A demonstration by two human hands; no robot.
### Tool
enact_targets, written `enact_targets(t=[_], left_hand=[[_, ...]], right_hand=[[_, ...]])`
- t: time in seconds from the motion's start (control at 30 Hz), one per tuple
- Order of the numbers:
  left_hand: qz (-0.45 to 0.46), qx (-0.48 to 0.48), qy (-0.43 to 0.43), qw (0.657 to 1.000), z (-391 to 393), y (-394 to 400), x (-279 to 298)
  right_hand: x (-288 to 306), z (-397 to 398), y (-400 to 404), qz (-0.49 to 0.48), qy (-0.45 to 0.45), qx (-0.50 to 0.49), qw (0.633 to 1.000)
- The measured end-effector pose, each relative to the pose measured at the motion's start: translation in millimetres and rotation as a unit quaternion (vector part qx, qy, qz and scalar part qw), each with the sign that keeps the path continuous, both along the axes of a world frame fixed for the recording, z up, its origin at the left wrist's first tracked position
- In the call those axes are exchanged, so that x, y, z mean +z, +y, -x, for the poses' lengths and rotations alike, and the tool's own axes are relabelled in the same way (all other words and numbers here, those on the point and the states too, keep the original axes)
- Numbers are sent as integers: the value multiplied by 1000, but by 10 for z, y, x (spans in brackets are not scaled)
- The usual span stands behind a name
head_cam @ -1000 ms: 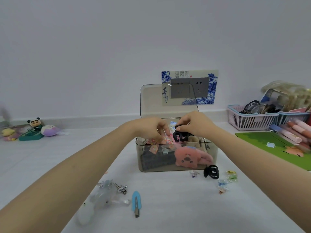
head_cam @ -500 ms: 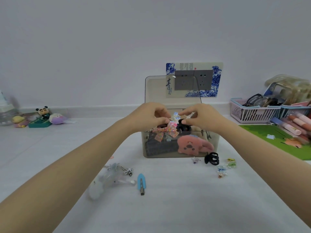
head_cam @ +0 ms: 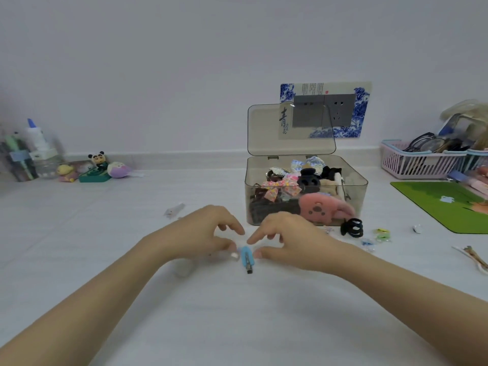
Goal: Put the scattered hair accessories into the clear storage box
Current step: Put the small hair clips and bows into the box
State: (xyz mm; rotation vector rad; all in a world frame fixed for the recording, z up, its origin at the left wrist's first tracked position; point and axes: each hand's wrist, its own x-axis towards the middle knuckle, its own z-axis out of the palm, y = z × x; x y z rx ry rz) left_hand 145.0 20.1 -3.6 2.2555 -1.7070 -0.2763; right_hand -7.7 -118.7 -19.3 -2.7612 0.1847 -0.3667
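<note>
The white surface (head_cam: 264, 313) carries a clear smoky plastic storage box (head_cam: 306, 196), lid raised, packed with bows and clips, right of centre. Near it, both hands flank a small blue flat hair clip (head_cam: 247, 258): the left hand (head_cam: 200, 233) and right hand (head_cam: 287, 239) hover with fingers loosely spread, grasping nothing. A black claw clip (head_cam: 352, 227) lies just right of the box.

I log: clip (head_cam: 247, 258) blue, grey metal | claw (head_cam: 352, 227) black | box (head_cam: 306, 207) clear smoky tint | plush (head_cam: 323, 208) pink, dark dots | bow (head_cam: 277, 190) pink floral | mat (head_cam: 443, 204) green | basket (head_cam: 420, 163) pink | wall plate (head_cam: 326, 110) blue-white floral | table (head_cam: 237, 313) white
</note>
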Motion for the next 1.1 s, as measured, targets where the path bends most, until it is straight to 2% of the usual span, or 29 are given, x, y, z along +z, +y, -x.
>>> enact_targets(t=[0.2, 0.3, 0.43, 0.6, 0.73, 0.9, 1.0, 1.1], left_hand=[[29, -6, 42, 999, -183, 146, -140], [38, 1, 16, 999, -152, 129, -184], [50, -2, 4, 999, -158, 136, -197], [69, -1, 13, 998, -200, 148, -267], [132, -20, 11, 991, -197, 141, -249], [227, 59, 90, 968, -268, 165, -142], [215, 88, 109, 966, -315, 200, -147], [154, 85, 81, 981, -350, 213, -182]], right_hand=[[-100, -129, 143, 9, 61, 20, 998], [-116, -136, 156, -1, 43, 9, 999], [-159, -118, 140, 37, 24, -17, 999], [-178, -72, 121, 2, 0, -89, 996], [-207, -90, 112, 8, 6, -138, 990], [-166, -92, 100, -71, -9, -149, 986], [-112, -160, 120, -125, -15, -140, 982], [-104, -224, 182, -181, -8, -129, 975]])
